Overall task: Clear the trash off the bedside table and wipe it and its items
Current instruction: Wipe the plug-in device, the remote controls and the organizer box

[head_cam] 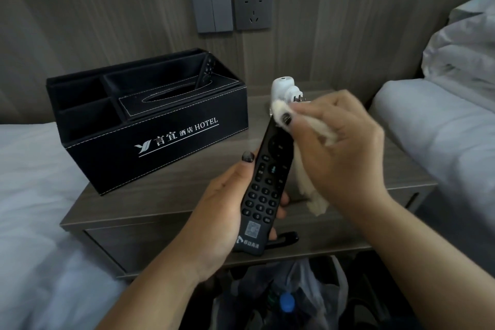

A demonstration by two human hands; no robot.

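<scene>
My left hand (pixel 222 211) grips the lower half of a long black remote control (pixel 265 185), holding it tilted above the bedside table (pixel 171 195). My right hand (pixel 340 142) holds a cream cloth (pixel 308 185) and presses it with the thumb against the remote's top end. The cloth hangs down to the right of the remote. A white plug-in device (pixel 282 87) stands on the table just behind the remote's tip.
A black leather hotel organiser box (pixel 150 142) sits on the table's left, with a second remote (pixel 206 69) standing in a back compartment. Beds with white linen flank the table. A bin bag (pixel 302 292) with a blue-capped bottle lies below. Wall switches and a socket are behind.
</scene>
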